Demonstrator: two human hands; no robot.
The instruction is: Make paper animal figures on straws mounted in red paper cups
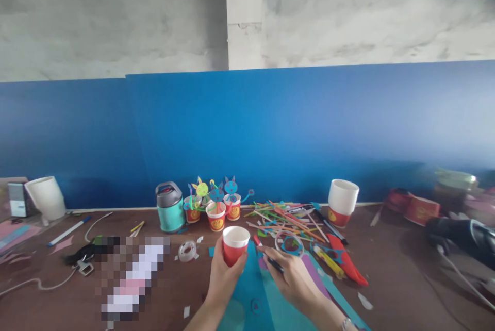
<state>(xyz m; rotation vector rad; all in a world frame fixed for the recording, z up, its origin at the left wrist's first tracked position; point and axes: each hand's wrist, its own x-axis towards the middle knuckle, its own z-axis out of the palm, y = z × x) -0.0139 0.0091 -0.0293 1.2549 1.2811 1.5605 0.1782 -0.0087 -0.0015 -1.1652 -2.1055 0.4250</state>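
Red-and-white paper cup [234, 249] in left hand [224, 275], thumb on one side, fingers curled round other; cup mouth up, over blue paper sheets [247, 292]. Right hand [291, 275] just beside, fingers pinching red-and-black marker [275, 265], red end pointing toward cup. Behind cup: three small cups with paper cat faces [216, 220], turquoise container [171, 218] left of them. Tape roll [187, 251] left of left hand. Right of small cups: heaped colourful strips [286, 217], then upright cup stack [343, 199]. Yellow cutter [328, 262] beyond right hand. Blue partition [270, 130] at back.
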